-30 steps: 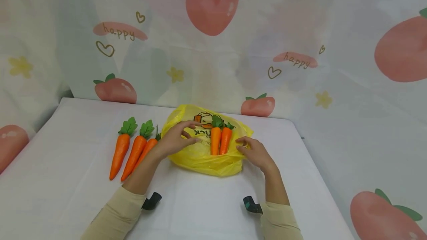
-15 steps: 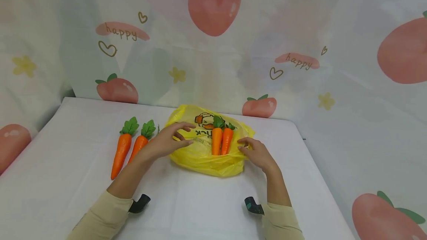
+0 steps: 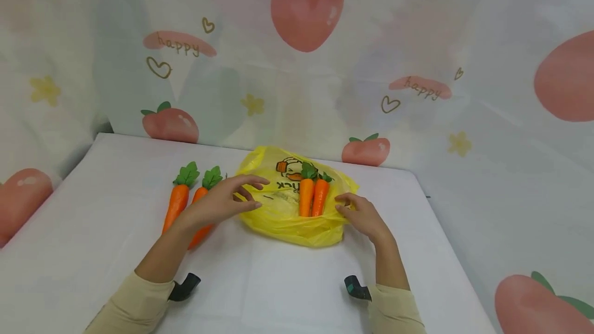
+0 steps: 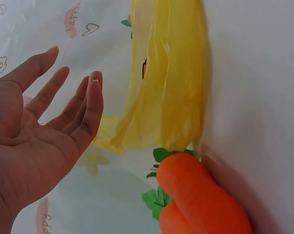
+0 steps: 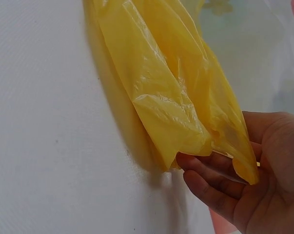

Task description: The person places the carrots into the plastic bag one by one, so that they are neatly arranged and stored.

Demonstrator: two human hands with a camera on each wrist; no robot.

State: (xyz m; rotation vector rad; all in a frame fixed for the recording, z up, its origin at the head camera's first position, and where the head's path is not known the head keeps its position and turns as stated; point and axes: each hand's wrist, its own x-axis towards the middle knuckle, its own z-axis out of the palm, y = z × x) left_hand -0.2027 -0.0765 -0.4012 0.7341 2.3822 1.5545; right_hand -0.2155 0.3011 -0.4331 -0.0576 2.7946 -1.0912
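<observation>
In the head view, a yellow plastic bag [image 3: 278, 226] lies with its mouth toward the person. Two toy carrots [image 3: 306, 197] rest inside, green leaves pointing away. My right hand [image 3: 368, 220] pinches the bag's right edge between thumb and fingers; the right wrist view shows the plastic [image 5: 156, 92] there. Over the bag's left side hovers my left hand [image 3: 225, 202], fingers loosely bent and holding nothing. More orange carrots [image 3: 177, 202] lie left of the bag, partly hidden by the left forearm. The left wrist view shows a carrot [image 4: 205, 200] below the hand.
A white cloth [image 3: 278, 293] covers the table. Behind it hangs a pale curtain [image 3: 325, 102] printed with fruit and hearts. Black wrist-worn pieces [image 3: 185, 287] stick out from both sleeves.
My left hand has drawn back leftward from the bag's middle, and its forearm now covers more of the loose carrots. The right hand keeps its place at the bag's edge. The view has shifted slightly.
</observation>
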